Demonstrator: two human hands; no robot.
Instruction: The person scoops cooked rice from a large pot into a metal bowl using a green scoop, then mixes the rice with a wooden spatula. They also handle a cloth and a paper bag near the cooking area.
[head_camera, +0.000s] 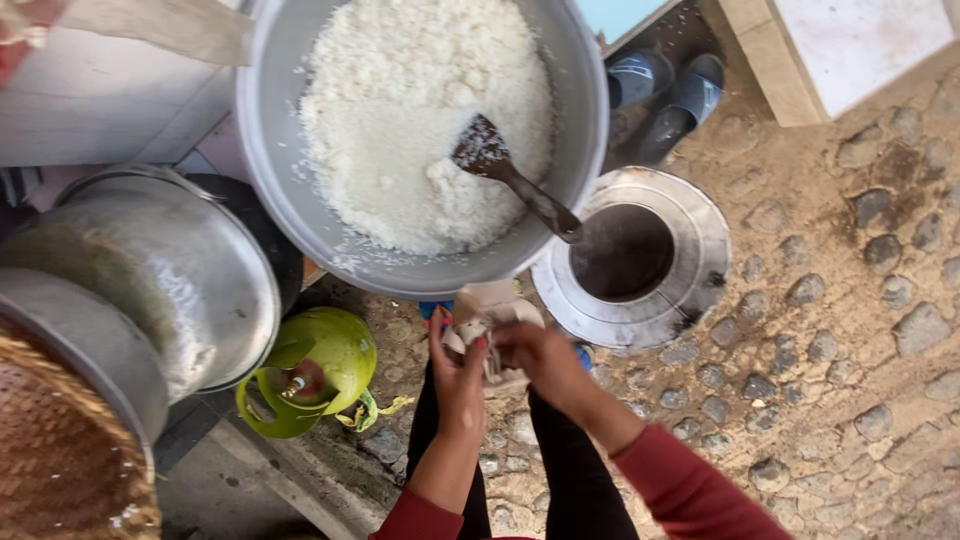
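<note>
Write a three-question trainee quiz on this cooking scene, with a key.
1. True or false: the dark wooden spatula lies in the large grey metal basin of white rice.
2. What do the left hand and right hand hold together? A) pale crumpled cloth B) a knife
3. What colour is the small round gas cylinder?

Key: 1 true; 2 A; 3 green.

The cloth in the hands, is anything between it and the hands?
No. Both hands touch the pale cloth directly: the left hand grips it from one side, the right hand from the other. Nothing visible lies between them. The big pan of rice sits just above them.
</note>
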